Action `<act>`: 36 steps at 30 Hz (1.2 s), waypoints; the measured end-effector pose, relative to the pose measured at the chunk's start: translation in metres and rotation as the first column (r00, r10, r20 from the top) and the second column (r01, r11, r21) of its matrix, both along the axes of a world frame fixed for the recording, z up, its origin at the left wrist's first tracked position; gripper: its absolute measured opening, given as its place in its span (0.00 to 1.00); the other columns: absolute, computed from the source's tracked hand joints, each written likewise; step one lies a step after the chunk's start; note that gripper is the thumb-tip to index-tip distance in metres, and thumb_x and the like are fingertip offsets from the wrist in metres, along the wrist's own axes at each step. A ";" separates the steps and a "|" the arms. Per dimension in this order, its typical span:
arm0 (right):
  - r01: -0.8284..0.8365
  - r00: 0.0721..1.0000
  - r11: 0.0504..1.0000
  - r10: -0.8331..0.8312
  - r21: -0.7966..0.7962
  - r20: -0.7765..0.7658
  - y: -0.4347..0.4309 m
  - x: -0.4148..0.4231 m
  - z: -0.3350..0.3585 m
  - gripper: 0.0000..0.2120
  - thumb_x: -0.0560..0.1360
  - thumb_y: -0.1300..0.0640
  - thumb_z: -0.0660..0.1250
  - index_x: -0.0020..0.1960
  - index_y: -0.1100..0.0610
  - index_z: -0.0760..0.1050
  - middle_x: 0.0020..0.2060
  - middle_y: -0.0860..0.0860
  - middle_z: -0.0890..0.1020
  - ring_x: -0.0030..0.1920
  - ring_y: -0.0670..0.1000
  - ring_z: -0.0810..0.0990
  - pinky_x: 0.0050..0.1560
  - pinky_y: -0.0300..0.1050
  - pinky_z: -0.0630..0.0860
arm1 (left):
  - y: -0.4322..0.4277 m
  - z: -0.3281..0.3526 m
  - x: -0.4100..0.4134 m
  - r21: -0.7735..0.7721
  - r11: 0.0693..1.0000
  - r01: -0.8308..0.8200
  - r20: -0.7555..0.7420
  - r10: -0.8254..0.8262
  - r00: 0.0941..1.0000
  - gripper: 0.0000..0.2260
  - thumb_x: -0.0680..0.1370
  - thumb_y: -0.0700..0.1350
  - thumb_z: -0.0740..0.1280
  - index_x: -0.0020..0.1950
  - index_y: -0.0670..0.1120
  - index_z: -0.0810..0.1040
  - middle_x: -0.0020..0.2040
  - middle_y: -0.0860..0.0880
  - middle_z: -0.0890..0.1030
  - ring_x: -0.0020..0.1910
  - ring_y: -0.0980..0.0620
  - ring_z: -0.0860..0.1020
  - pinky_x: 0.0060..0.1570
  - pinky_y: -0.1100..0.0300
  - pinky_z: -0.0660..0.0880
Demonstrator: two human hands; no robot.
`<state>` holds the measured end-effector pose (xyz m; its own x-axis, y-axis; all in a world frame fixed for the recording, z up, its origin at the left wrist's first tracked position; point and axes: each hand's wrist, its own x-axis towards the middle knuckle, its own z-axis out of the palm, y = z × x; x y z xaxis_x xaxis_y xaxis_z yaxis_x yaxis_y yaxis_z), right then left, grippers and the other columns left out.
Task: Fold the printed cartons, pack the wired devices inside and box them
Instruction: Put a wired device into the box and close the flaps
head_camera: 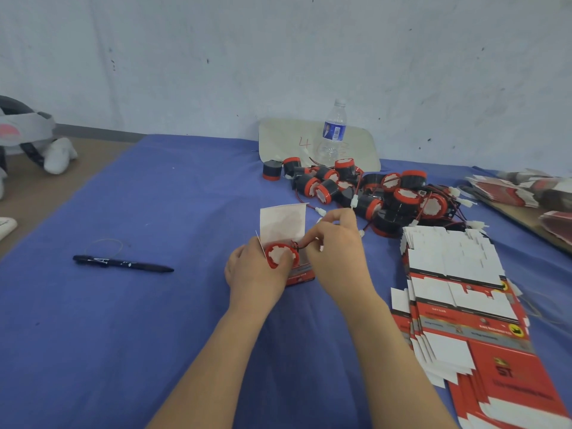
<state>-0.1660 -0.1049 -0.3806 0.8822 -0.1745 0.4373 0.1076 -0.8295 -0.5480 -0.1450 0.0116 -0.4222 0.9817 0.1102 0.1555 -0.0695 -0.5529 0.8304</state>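
Far left, off the blue cloth, a white and grey strapped thing, cut by the frame edge. On the cloth, left of centre, a dark pen lying flat, tip to the right, with a thin loop just behind it. At the centre, left hand curled round the lower part of an upright folded carton, white top flap standing open behind. Seated in the carton's mouth, a round device, red rim and white face turned toward the camera, hard against the left hand. Just to the right, right hand, fingers bent together and pinching the red and black wire close to the device, wrist near the left wrist. Behind and to the right, a loose heap of devices: black bodies, red caps, wires and white plugs in a tangle. Behind the heap, a clear water bottle upright in front of a pale board by the wall. Right of the hands, a fanned stack of flat cartons, red and white print, unfolded. Far right, further flat cartons on a brown surface, too blurred for detail.
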 end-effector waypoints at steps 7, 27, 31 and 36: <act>-0.058 0.992 0.998 0.056 -0.020 -0.110 -0.001 0.002 -0.008 0.07 0.74 0.52 0.69 0.45 0.56 0.81 0.53 0.45 0.69 0.46 0.44 0.72 0.46 0.36 0.68 | 0.001 0.003 -0.002 0.006 1.000 0.007 -0.001 -0.007 1.000 0.11 0.75 0.55 0.64 0.47 0.49 0.69 0.48 0.50 0.77 0.58 0.44 0.73 0.58 0.47 0.72; 0.059 0.995 0.990 -0.070 -0.128 -0.077 -0.002 0.004 -0.014 0.09 0.78 0.57 0.62 0.51 0.55 0.81 0.52 0.48 0.75 0.48 0.46 0.71 0.42 0.35 0.62 | 0.000 0.000 0.000 0.032 0.999 -0.027 -0.009 0.028 1.000 0.15 0.75 0.55 0.64 0.55 0.47 0.74 0.52 0.49 0.78 0.59 0.46 0.72 0.59 0.49 0.71; 0.049 0.995 0.990 -0.060 -0.134 -0.082 0.001 0.004 -0.012 0.08 0.79 0.58 0.62 0.49 0.55 0.81 0.51 0.47 0.75 0.47 0.47 0.72 0.43 0.36 0.65 | -0.001 0.000 0.000 0.035 0.999 -0.029 -0.009 0.029 1.000 0.14 0.76 0.55 0.64 0.55 0.47 0.74 0.52 0.48 0.78 0.59 0.45 0.73 0.58 0.49 0.72; 0.048 0.996 0.995 -0.054 -0.093 -0.066 0.004 0.001 -0.011 0.06 0.78 0.60 0.62 0.48 0.56 0.77 0.47 0.47 0.75 0.44 0.48 0.74 0.43 0.39 0.71 | -0.002 -0.001 0.000 0.028 0.999 -0.027 -0.016 0.028 0.999 0.15 0.76 0.55 0.64 0.56 0.47 0.73 0.54 0.48 0.78 0.60 0.46 0.72 0.59 0.48 0.71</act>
